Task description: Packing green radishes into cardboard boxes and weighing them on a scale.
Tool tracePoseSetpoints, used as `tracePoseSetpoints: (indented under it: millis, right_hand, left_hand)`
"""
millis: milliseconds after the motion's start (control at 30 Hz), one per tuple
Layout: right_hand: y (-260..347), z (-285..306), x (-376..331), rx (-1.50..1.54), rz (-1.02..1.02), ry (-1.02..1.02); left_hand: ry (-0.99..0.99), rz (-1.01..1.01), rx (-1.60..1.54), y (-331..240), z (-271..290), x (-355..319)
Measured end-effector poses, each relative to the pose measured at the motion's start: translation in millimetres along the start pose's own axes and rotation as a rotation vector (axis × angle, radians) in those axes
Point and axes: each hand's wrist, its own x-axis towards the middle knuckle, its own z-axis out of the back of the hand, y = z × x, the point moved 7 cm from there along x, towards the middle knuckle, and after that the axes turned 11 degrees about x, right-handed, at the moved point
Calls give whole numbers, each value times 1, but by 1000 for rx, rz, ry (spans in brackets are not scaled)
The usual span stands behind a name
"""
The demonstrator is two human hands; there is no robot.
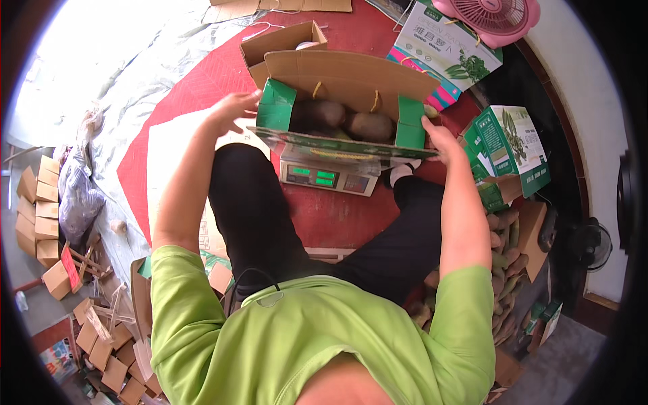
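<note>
2 hands (233, 112) (442, 140), open carton (347, 75) between, scale (329, 179) beneath

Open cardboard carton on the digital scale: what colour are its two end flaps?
The folded cardboard end flaps are green; best seen in the head view.

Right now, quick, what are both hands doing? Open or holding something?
Left hand: open, fingers spread at the left end of the box.
Right hand: at the box's right end; whether it grips cannot be told.
</note>
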Motion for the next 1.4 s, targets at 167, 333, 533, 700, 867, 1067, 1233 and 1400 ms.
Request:
tracePoseSetpoints:
  millis: [167, 333, 533, 700, 867, 1067, 1233, 1400]
  right_hand:
    - [10, -23, -10, 123, 55, 145]
    - [4, -16, 11, -2, 148, 25]
    - [14, -24, 0, 104, 90, 117]
    - [56, -44, -27, 271, 159, 141]
    - [113, -113, -32, 204, 256, 233]
    - [150, -242, -55, -29, 238, 475]
    - [152, -357, -139, -139, 292, 543]
    - [76, -482, -128, -23, 150, 832]
  left_hand:
    - [36, -16, -156, 25, -13, 37]
    - [27, -11, -203, 27, -29, 42]
    - [-203, -13, -418, 41, -21, 38]
    - [-193, 40, -495, 58, -3, 34]
    - [-287, 13, -666, 108, 40, 10]
    - [-328, 212, -701, 226, 105, -56]
    - [-453, 336, -743, 291, 149, -153]
    - [-429, 312, -543, 355, 176, -232]
